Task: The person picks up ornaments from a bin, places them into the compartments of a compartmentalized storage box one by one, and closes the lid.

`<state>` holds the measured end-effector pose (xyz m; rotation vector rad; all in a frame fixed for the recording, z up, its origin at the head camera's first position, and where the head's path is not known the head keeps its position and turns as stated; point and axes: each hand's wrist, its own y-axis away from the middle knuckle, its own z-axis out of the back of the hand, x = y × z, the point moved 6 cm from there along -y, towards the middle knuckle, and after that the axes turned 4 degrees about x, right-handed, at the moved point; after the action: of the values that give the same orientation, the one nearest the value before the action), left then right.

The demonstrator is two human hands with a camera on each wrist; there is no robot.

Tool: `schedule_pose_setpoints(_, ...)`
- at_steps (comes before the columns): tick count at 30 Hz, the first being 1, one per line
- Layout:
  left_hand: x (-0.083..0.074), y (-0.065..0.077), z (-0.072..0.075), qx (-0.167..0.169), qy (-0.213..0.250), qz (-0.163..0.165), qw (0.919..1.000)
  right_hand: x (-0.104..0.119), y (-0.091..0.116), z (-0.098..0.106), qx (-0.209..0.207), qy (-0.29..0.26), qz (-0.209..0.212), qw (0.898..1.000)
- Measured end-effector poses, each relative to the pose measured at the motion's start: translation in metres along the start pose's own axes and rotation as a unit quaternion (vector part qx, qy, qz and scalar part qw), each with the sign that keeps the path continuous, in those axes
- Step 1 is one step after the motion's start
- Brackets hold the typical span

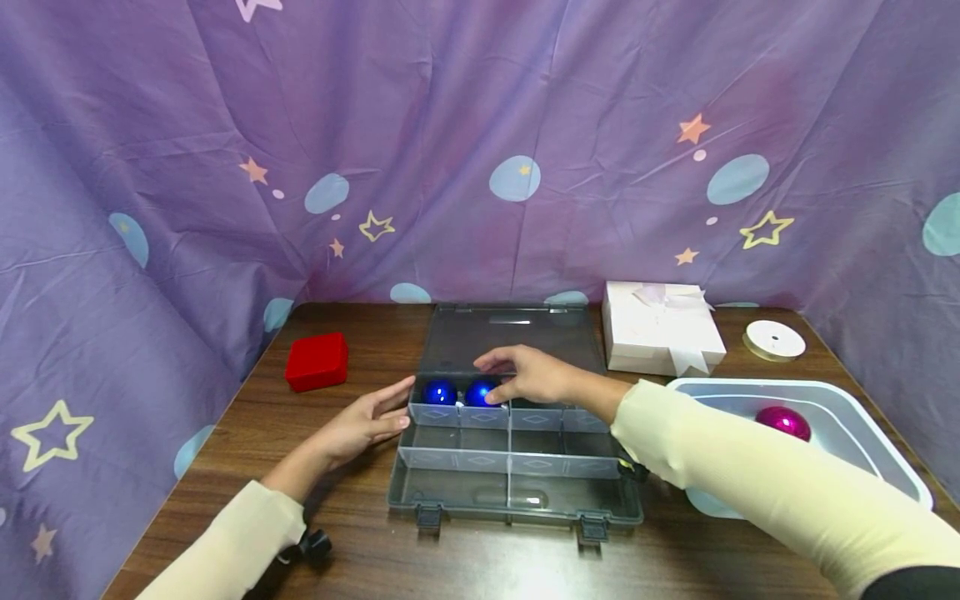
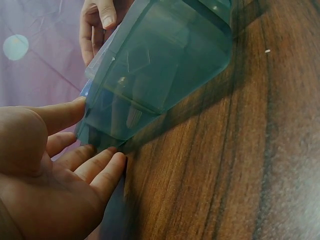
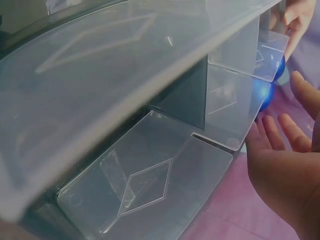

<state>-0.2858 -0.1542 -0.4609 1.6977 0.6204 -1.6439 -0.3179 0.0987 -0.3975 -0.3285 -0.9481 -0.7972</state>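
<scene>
A grey see-through divided case (image 1: 480,492) lies on the table with its lid (image 1: 513,337) folded back. Two shiny blue balls (image 1: 439,392) sit side by side in the back row, at its left end. Over the right-hand blue ball (image 1: 477,393) is my right hand (image 1: 534,373), thumb at the ball's edge and fingers spread loosely. In the right wrist view the fingers (image 3: 287,132) stand extended, not curled round that ball (image 3: 266,97). My left hand (image 2: 60,170) touches the case's left side with outstretched fingers and thumb.
A light plastic bin (image 1: 750,387) with a magenta ball (image 1: 783,422) stands on the right, partly beneath my right sleeve. Behind it are a white ribboned box (image 1: 660,329) and a ribbon spool (image 1: 775,340). A red box (image 1: 317,362) lies back left. A curtain hangs behind the table.
</scene>
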Motion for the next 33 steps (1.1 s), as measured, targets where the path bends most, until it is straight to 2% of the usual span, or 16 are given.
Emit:
schedule_pose_setpoints(20, -0.002, 0.0, -0.002, 0.002, -0.003, 0.001, 1.0, 0.007, 0.01, 0.004, 0.001, 0.007, 0.014, 1.0)
schedule_pose_setpoints(33, -0.002, 0.001, -0.002, 0.004, -0.007, -0.002, 1.0, 0.011, 0.023, 0.014, -0.006, -0.01, 0.015, 1.0)
